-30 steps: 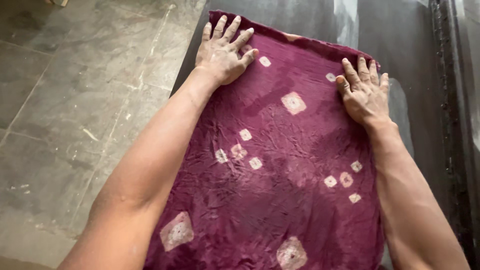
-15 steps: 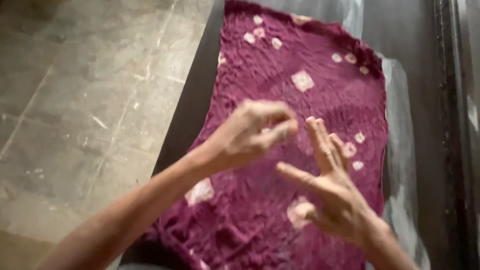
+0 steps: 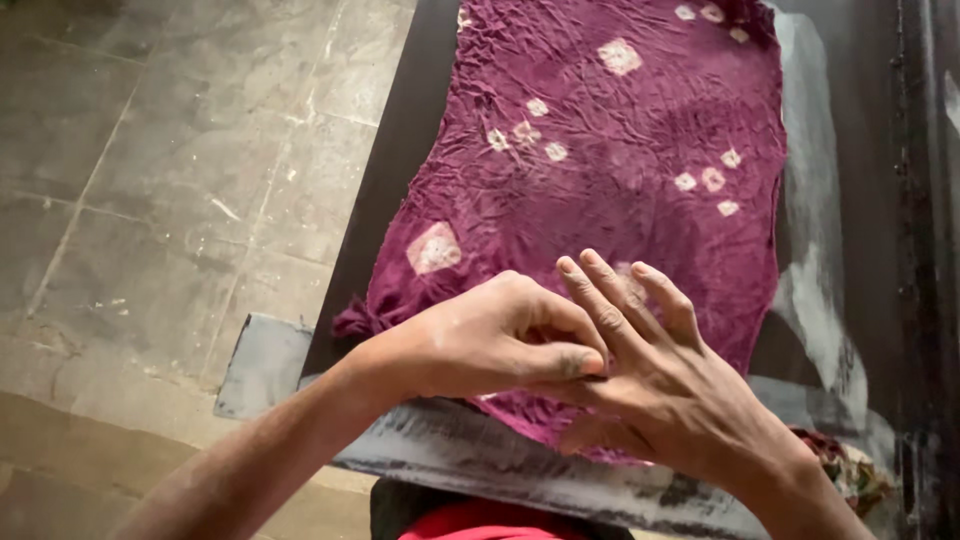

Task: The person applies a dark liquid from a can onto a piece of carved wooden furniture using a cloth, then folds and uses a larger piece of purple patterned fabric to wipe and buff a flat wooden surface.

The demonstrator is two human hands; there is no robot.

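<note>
Both hands meet in the lower middle of the frame. The left hand point(image 3: 490, 345) comes in from the lower left, loosely curled, its thumb and fingertips pressing against the right hand point(image 3: 650, 390). The right one enters from the lower right, fingers point(image 3: 600, 300) spread and pointing up-left, holding nothing.

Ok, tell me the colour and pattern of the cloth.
Maroon cloth with pale square motifs, head view.
</note>
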